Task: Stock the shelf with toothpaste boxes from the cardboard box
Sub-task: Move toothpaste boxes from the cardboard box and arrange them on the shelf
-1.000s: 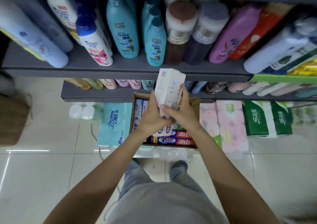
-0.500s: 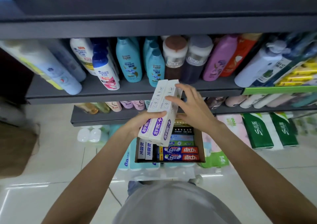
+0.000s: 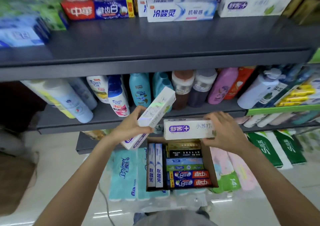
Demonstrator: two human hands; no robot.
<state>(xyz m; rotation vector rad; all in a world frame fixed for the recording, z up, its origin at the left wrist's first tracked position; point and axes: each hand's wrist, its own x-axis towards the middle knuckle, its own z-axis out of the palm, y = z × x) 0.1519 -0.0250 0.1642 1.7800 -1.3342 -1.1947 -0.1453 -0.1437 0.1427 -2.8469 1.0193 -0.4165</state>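
Observation:
My left hand point(image 3: 130, 127) grips a white toothpaste box point(image 3: 156, 109) that tilts up to the right. My right hand point(image 3: 225, 132) holds a second white toothpaste box point(image 3: 187, 129) with a purple logo, lying level. Both are above the open cardboard box point(image 3: 212, 166) on the floor, which holds several toothpaste boxes point(image 3: 188, 177) in blue, red, black and white. The dark grey top shelf point(image 3: 155, 42) carries rows of toothpaste boxes point(image 3: 180, 11) at its back, with bare shelf in front of them.
The middle shelf point(image 3: 107, 120) is packed with shampoo bottles point(image 3: 139, 90). Tissue packs point(image 3: 124, 175) lie left of the cardboard box, pink and green packs point(image 3: 277, 149) to its right. A brown bag point(image 3: 15, 182) sits on the tiled floor at left.
The two white boxes, held together earlier, are now apart, one in each hand. The view has tilted up, bringing the top shelf of toothpaste into sight.

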